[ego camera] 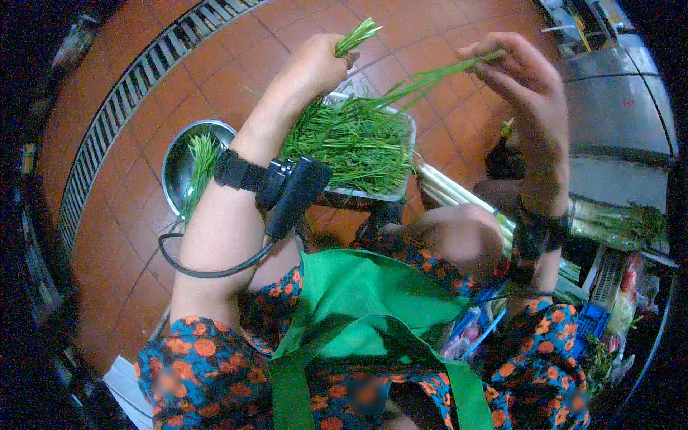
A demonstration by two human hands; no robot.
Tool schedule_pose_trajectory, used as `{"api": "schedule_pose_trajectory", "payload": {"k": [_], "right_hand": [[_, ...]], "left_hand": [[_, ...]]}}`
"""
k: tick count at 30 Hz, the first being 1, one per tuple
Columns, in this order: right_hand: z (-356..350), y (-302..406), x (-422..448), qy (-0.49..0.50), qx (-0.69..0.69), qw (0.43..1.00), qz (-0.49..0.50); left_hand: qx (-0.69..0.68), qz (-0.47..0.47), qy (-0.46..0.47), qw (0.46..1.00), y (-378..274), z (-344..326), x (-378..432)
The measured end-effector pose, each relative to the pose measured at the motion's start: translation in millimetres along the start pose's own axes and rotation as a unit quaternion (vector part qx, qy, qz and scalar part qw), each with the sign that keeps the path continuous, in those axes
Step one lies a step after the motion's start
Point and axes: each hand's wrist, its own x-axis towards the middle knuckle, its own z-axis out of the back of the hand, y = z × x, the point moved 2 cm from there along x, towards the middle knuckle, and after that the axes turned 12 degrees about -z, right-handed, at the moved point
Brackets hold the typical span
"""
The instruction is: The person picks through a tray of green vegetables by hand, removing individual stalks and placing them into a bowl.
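Observation:
My left hand (pixel 321 60) is closed around a bunch of thin green stalks (pixel 357 37), likely garlic chives, with the pale cut ends sticking out past the fist. My right hand (pixel 518 67) pinches a few loose green stalks (pixel 430 78) by one end; they trail down and left towards the tray. Below both hands, a pale plastic tray (pixel 413 141) holds a heap of the same greens (pixel 349 145). To the left, partly behind my left forearm, a round metal bowl (pixel 171 177) contains another bunch (pixel 201 156).
Long white-stemmed vegetables (pixel 451 188), like leeks or large scallions, lie right of the tray beside my knee. A slatted drain grate (pixel 123 102) curves across the tiled floor (pixel 215 70). At right stand a metal cabinet (pixel 618 102), bundled vegetables (pixel 613 223) and a blue basket (pixel 590 325).

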Motion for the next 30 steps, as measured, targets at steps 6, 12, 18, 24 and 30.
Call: {"api": "schedule_pose_trajectory", "payload": {"k": [6, 12, 18, 24, 30], "right_hand": [[-8, -40, 17, 0.007, -0.001, 1.0, -0.022], [-6, -62, 20, -0.017, 0.079, 0.994, -0.074], [-7, -89, 18, -0.006, 0.205, 0.971, -0.125], [-11, -91, 16, 0.003, 0.245, 0.957, -0.158], [-15, -99, 12, 0.025, 0.013, 0.981, -0.192]], "left_hand": [[-0.042, 0.011, -0.019, 0.999, 6, 2, -1], [-0.232, 0.029, 0.046, 0.971, -25, -2, -7], [-0.288, 0.075, 0.108, 0.948, -51, -20, -6], [-0.317, 0.073, 0.121, 0.938, -55, -32, -2], [-0.297, 0.082, 0.132, 0.942, -56, -38, 3]]}}
